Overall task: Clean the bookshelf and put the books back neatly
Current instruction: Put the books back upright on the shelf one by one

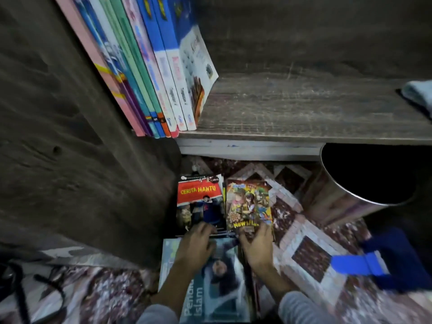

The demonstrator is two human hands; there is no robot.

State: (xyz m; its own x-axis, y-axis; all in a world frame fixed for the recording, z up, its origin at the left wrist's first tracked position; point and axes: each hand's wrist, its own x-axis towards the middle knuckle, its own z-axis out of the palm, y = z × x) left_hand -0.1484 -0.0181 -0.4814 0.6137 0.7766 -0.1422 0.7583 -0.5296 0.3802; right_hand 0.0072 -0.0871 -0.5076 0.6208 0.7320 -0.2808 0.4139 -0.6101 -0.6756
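Both lower edges held, left fingers [205, 228] curled round red comic [200, 195], right fingers [263, 230] pinching yellow comic [249, 202]

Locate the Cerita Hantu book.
Head view, lower centre: the Cerita Hantu book lies below the shelf, left of the yellow comic, left hand at its near edge.

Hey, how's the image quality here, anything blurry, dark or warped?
Head view: dim overall, the bin black inside; the left hand, right hand and teal book are motion-smeared; the red book and the yellow comic in the right hand's grip look fairly sharp; the wide lens bends the shelf board.
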